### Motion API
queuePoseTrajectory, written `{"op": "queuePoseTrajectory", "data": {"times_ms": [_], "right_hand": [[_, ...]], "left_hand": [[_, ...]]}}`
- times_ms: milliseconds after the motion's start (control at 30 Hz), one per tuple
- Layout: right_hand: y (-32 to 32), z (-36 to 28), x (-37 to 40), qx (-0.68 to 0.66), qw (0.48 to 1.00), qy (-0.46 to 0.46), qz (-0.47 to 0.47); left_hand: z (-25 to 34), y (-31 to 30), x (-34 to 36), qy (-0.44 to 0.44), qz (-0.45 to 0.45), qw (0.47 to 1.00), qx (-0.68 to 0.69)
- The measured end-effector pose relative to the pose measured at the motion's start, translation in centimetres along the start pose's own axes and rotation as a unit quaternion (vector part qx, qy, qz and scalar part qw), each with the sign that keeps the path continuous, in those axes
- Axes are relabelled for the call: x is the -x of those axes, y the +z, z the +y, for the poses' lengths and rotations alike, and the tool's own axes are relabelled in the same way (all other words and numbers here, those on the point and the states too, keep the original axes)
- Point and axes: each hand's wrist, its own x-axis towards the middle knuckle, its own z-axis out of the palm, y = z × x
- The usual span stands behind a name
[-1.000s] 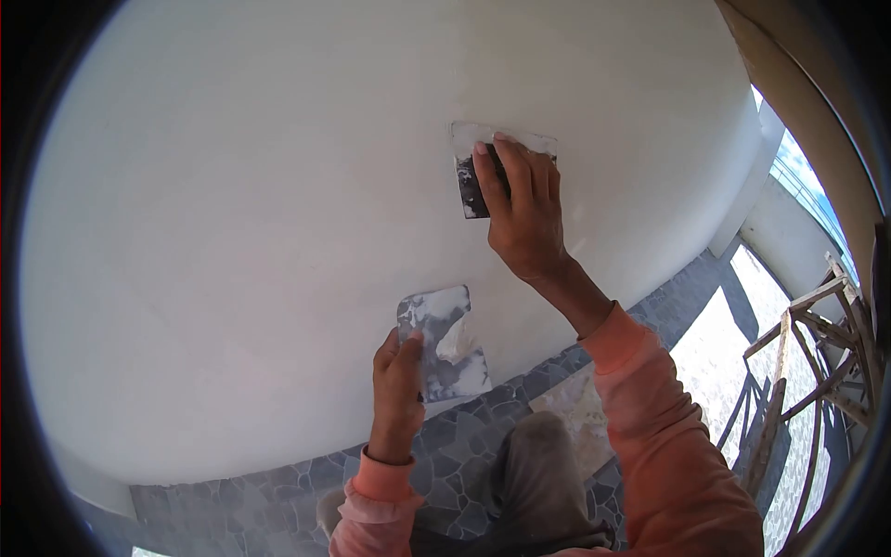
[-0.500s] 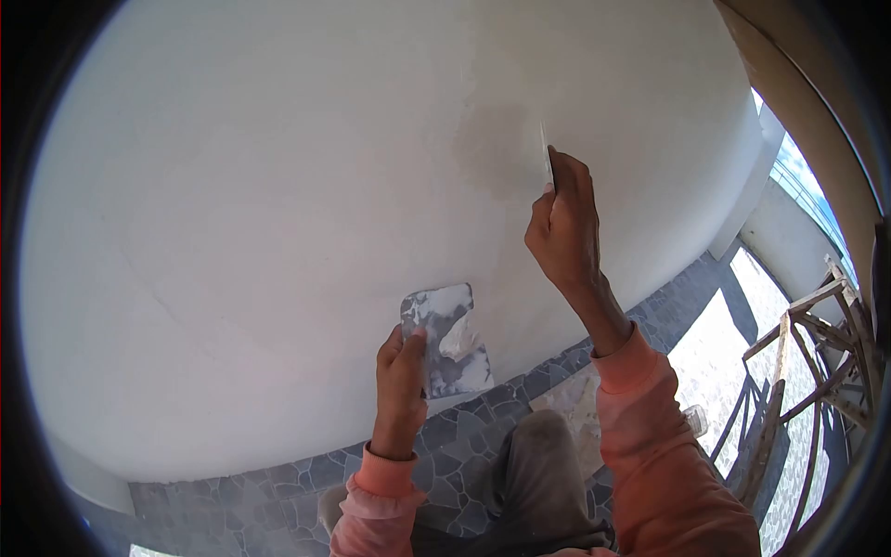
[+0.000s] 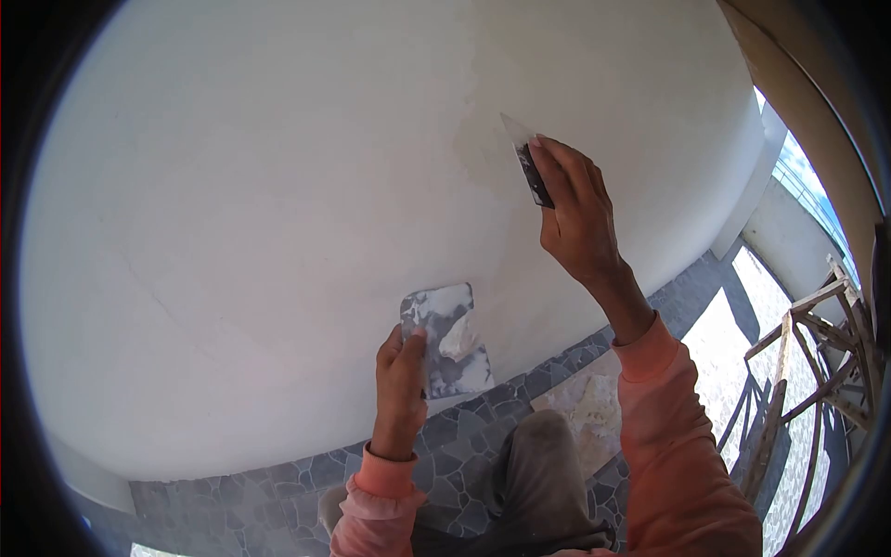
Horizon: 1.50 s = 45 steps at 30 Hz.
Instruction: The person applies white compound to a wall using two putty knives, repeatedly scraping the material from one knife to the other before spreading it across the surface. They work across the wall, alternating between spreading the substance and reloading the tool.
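My left hand [image 3: 401, 376] grips the left edge of a flat grey plate [image 3: 436, 320], which carries smears and a lump of white paste [image 3: 458, 340]. My right hand [image 3: 577, 200] is closed on a putty knife [image 3: 533, 170] with a black handle and a thin pale blade pointing up and left. The blade is at the white wall [image 3: 278, 204], beside a darker, damp-looking patch [image 3: 478, 139]; whether it touches cannot be made out.
Below the wall lies a dark stone-patterned floor [image 3: 251, 506] with a stained sheet [image 3: 589, 408] by my knee [image 3: 543, 441]. A wooden trestle [image 3: 817, 325] stands at the right, on sunlit ground. A brown beam [image 3: 807, 93] crosses the upper right.
My right hand has shifted slightly right and down and turned, so the knife's black handle now shows and its blade tilts left. My left hand and the plate have stayed in place.
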Motion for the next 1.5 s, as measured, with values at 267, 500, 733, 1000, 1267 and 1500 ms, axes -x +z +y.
{"op": "queuePoseTrajectory", "data": {"times_ms": [267,500,733,1000,1267,1500], "right_hand": [[-0.5,4.8,-7.4,0.085,0.985,-0.145,0.036],[0.9,3.5,-4.5,0.069,0.986,-0.149,-0.001],[4.6,0.5,3.5,0.077,0.992,-0.094,-0.023],[2.6,-0.8,6.6,0.002,0.995,-0.087,-0.058],[6.0,-0.2,2.7,0.128,0.991,0.008,0.047],[4.1,-2.3,6.5,0.03,0.999,-0.017,-0.029]], "left_hand": [[1.1,1.1,0.5,-0.012,0.002,1.0,0.011],[1.3,1.3,0.6,-0.019,0.033,0.999,0.002],[0.9,0.6,0.5,-0.013,0.025,1.0,0.012],[0.4,0.4,0.2,-0.009,0.028,0.999,0.014],[0.3,0.1,0.1,-0.014,0.012,0.999,0.029],[0.6,0.4,0.3,-0.006,0.012,1.0,0.02]]}}
